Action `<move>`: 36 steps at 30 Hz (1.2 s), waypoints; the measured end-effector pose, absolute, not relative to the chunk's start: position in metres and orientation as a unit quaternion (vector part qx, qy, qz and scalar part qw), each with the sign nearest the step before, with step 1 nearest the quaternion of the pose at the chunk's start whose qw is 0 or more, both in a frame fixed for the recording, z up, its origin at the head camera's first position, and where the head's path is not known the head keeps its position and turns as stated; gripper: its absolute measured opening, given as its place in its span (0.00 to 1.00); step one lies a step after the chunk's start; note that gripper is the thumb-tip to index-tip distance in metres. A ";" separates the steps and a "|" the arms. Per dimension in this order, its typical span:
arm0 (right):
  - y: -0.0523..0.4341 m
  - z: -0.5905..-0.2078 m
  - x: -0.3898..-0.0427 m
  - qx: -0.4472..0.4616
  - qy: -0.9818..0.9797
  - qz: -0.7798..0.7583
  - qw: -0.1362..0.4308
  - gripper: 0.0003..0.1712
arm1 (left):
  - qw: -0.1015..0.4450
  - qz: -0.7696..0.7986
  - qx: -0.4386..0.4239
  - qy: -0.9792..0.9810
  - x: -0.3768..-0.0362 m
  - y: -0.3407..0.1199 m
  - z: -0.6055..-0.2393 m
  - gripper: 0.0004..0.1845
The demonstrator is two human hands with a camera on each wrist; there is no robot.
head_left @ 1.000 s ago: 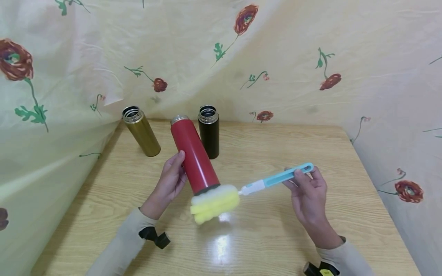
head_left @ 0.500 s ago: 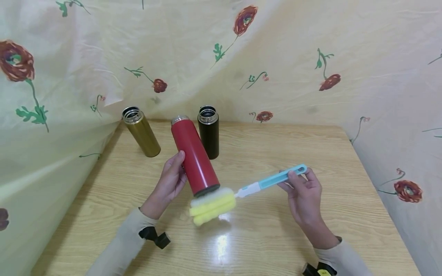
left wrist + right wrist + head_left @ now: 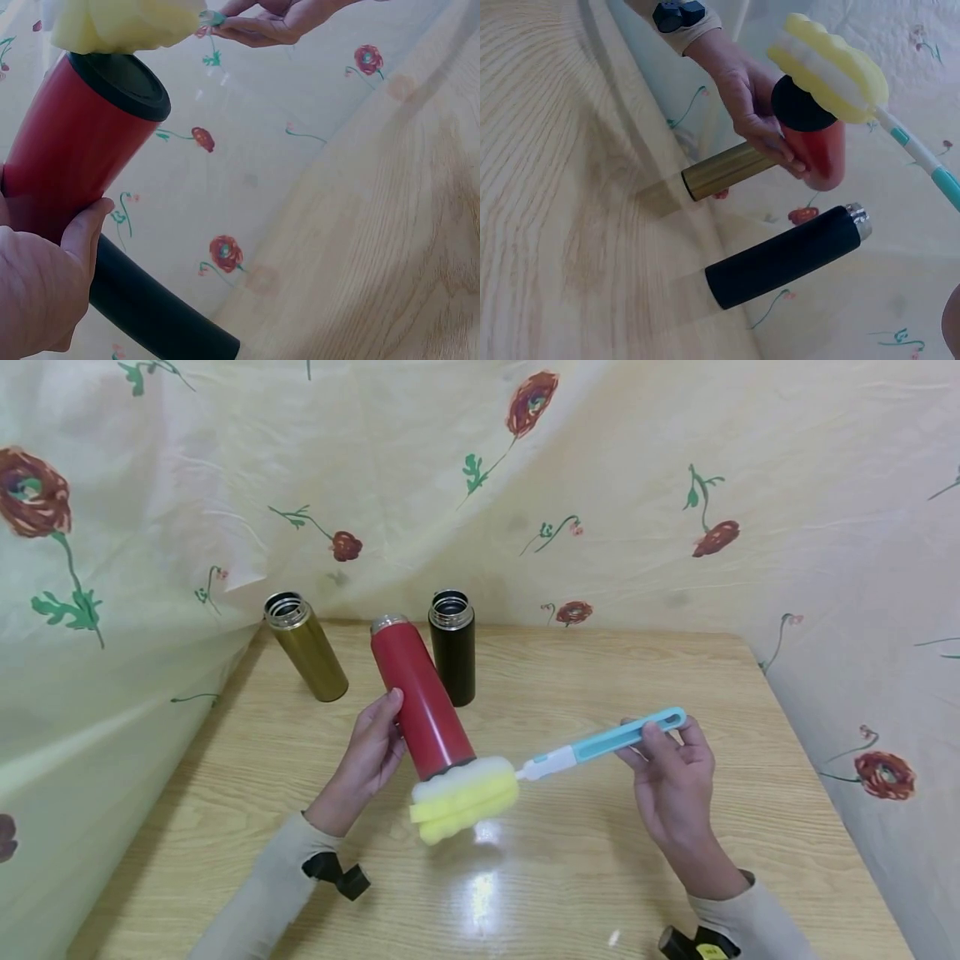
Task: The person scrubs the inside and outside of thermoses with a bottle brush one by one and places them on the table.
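My left hand (image 3: 372, 742) grips a red vacuum flask (image 3: 422, 697) around its middle, tilted so its dark base faces toward me and its bare steel neck points away. In my right hand (image 3: 675, 781) I pinch the blue end of a bottle brush (image 3: 611, 740) with a white and yellow sponge head. That sponge head (image 3: 465, 802) lies against the flask's base and covers part of it. The left wrist view shows the sponge (image 3: 127, 26) right at the rim of the black base (image 3: 124, 82). Only an edge of the right hand (image 3: 951, 322) shows in the right wrist view.
Behind the red flask stand two lidless flasks, a gold one (image 3: 309, 647) at the left and a black one (image 3: 453, 647) near the middle. The wooden table (image 3: 600, 877) ends at flower-patterned cloth (image 3: 637, 468) at the back and sides.
The brush first slid a little down and left, then came back up and right along the flask's base with my right hand. The left hand and red flask have barely moved.
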State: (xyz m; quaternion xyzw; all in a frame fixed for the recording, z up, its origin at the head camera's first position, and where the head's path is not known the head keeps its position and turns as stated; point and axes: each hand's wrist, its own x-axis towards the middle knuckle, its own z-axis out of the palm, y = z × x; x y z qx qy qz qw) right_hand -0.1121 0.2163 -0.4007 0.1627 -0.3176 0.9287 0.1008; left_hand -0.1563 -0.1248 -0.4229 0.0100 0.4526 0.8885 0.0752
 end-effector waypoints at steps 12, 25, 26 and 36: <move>0.213 -0.423 -0.115 0.093 -0.409 0.899 0.129 0.11 | 0.077 0.892 0.022 0.445 -0.157 -0.125 -0.420 0.21; 0.214 -0.410 -0.114 0.148 -0.357 0.912 0.136 0.14 | 0.071 0.886 0.001 0.457 -0.159 -0.125 -0.422 0.22; 0.214 -0.408 -0.114 0.151 -0.354 0.912 0.139 0.14 | 0.069 0.886 -0.001 0.459 -0.159 -0.125 -0.422 0.22; 0.215 -0.403 -0.113 0.163 -0.337 0.917 0.140 0.13 | 0.051 0.880 -0.019 0.471 -0.158 -0.123 -0.420 0.20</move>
